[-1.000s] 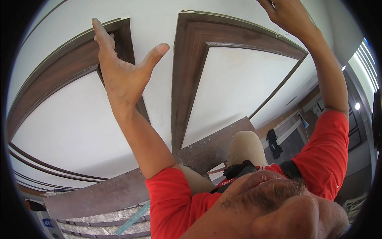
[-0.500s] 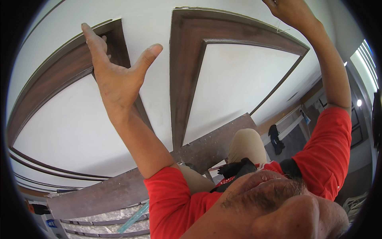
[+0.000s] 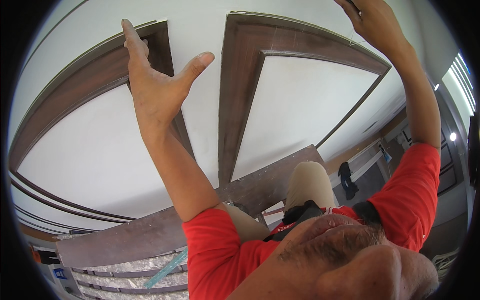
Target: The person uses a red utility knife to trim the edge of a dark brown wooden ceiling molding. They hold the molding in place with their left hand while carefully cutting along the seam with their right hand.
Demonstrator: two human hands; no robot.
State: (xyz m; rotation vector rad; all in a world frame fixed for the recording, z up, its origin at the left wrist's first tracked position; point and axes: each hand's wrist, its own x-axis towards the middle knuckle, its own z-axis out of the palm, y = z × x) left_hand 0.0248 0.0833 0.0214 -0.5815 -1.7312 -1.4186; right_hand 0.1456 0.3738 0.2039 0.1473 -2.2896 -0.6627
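Observation:
My left hand is raised, thumb spread wide from the straight fingers, with nothing in it. It is in front of the left dark brown wooden frame around a white panel; whether it touches the wood I cannot tell. At the top edge, my right hand is closed, its fingertips partly cut off by the picture's edge. Something dark shows between thumb and fingers, too little to name. Thin pale strands hang beside it, over the upper edge of the right dark brown frame.
A brown board runs below the panels, close to my bent knee. Under it are whitish, rough-looking slats and a teal strip. A dark cloth-like thing hangs at the right, near a white rail. Bright window slats show far right.
The view has shifted slightly. My left hand appears a little further right and keeps its spread pose. My right hand appears slightly lower and further right, with more of it showing.

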